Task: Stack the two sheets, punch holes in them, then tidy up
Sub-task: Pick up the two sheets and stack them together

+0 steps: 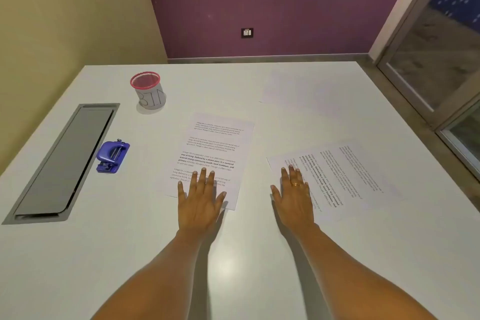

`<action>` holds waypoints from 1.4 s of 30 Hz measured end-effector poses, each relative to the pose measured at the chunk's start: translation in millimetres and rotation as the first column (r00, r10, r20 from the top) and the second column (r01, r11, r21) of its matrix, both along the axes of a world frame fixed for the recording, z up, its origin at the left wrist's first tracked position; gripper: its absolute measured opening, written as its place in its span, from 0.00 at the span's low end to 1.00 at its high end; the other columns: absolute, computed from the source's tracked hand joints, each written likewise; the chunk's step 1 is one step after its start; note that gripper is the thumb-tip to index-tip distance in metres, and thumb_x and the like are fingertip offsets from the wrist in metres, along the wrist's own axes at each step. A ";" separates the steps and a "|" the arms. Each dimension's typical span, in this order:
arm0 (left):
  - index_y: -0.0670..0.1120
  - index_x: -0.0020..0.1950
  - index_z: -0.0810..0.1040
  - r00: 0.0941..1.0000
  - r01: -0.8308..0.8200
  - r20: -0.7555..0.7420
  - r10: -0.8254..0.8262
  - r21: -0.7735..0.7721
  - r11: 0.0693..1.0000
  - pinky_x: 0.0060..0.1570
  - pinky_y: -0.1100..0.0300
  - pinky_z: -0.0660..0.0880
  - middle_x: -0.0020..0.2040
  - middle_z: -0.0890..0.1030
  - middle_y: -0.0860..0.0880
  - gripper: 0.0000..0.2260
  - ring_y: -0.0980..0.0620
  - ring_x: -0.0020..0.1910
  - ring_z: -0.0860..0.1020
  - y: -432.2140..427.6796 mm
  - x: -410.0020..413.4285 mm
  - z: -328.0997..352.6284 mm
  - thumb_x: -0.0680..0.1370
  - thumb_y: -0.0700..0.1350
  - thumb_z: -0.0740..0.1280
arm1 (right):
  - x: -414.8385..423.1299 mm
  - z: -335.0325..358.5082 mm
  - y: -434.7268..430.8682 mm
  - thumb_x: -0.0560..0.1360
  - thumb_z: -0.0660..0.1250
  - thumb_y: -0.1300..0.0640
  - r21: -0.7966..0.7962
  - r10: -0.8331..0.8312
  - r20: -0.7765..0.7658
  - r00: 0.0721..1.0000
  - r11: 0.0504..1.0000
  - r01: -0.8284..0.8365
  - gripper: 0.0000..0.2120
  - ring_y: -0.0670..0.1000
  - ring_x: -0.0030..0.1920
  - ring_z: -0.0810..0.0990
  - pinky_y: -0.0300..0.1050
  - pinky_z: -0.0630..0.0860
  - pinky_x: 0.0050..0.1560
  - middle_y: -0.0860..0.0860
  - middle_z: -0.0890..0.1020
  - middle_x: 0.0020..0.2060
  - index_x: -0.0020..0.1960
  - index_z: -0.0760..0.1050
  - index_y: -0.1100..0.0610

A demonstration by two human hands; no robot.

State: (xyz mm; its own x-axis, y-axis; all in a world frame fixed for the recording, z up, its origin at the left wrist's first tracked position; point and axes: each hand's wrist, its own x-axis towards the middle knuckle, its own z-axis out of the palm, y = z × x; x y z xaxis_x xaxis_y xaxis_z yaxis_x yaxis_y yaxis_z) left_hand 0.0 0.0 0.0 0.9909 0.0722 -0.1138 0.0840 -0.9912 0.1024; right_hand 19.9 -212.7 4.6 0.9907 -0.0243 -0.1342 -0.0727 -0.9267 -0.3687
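1. Bin cup (pixel 148 92): pink-rimmed mesh, paper wrap lettered "BIN", upright at the table's (pixel 78 267) far left; its contents cannot be made out.
2. Grey hatch (pixel 65 161): recessed, lid down, whatever lies beneath is hidden.
3. Hole punch (pixel 113 155): blue, just right of the hatch, well apart from both printed sheets.
4. Left sheet (pixel 213 148): printed, flat at centre. The left hand (pixel 200 195) rests on its near edge, fingers straight and spread, gripping nothing, covering the lowest lines.
5. Right sheet (pixel 345 171): printed, turned sideways, apart from the left sheet. The right hand (pixel 293 197), wearing a ring, lies flat on its near-left part, fingers straight.
6. Blank sheet (pixel 306 91): far right, edges barely distinguishable from the tabletop.
7. Most of the print is too small to read.
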 end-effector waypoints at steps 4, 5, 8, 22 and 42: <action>0.47 0.76 0.44 0.997 -0.060 -0.040 0.059 -0.029 0.998 0.74 0.45 0.46 0.78 0.46 0.48 0.28 0.49 0.77 0.45 6.3 3.7 2.9 0.80 0.57 0.47 | 1.2 5.1 -8.0 0.80 0.52 0.47 0.019 -0.135 -0.024 0.990 0.991 0.136 0.27 0.53 0.76 0.48 0.57 0.50 0.74 0.54 0.51 0.77 0.75 0.51 0.56; 0.46 0.76 0.45 0.996 -0.068 -0.058 0.066 -0.045 0.997 0.74 0.45 0.47 0.78 0.46 0.48 0.28 0.49 0.77 0.46 7.2 6.5 4.7 0.80 0.57 0.48 | 3.0 5.9 -10.9 0.80 0.53 0.48 0.025 -0.162 -0.035 0.986 0.986 0.163 0.27 0.53 0.76 0.49 0.58 0.51 0.73 0.54 0.52 0.76 0.75 0.53 0.56; 0.45 0.76 0.50 0.991 -0.107 -0.092 0.098 -0.097 0.990 0.73 0.45 0.51 0.78 0.49 0.47 0.28 0.48 0.77 0.49 13.3 15.0 9.4 0.80 0.54 0.53 | 7.5 7.7 -22.0 0.79 0.56 0.48 0.011 -0.215 -0.063 0.974 0.976 0.216 0.26 0.54 0.76 0.49 0.61 0.53 0.72 0.54 0.53 0.76 0.74 0.56 0.55; 0.42 0.73 0.58 0.963 -0.253 -0.160 0.218 -0.246 0.936 0.72 0.43 0.53 0.77 0.54 0.43 0.27 0.46 0.76 0.53 57.6 58.8 10.9 0.78 0.51 0.61 | 27.8 -11.9 -57.4 0.78 0.55 0.42 -0.037 0.103 -0.279 0.955 0.992 -0.118 0.29 0.52 0.77 0.46 0.61 0.50 0.73 0.49 0.49 0.77 0.75 0.53 0.49; 0.34 0.62 0.68 0.866 -0.495 -0.201 0.458 -0.214 0.842 0.56 0.45 0.71 0.62 0.69 0.38 0.31 0.39 0.64 0.67 58.1 100.8 21.2 0.70 0.54 0.72 | 42.9 0.8 -92.0 0.69 0.71 0.46 -0.064 -0.610 -0.042 0.792 0.792 0.607 0.29 0.60 0.66 0.65 0.59 0.67 0.60 0.59 0.68 0.66 0.65 0.68 0.58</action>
State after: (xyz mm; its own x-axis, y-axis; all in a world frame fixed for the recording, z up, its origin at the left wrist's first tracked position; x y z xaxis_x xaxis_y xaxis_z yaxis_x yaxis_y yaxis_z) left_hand 100.8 58.1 21.2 0.8143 0.4819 -0.3236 0.5706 -0.7670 0.2934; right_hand 62.8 -304.7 5.4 0.7597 -0.6266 -0.1736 -0.6465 -0.6992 -0.3052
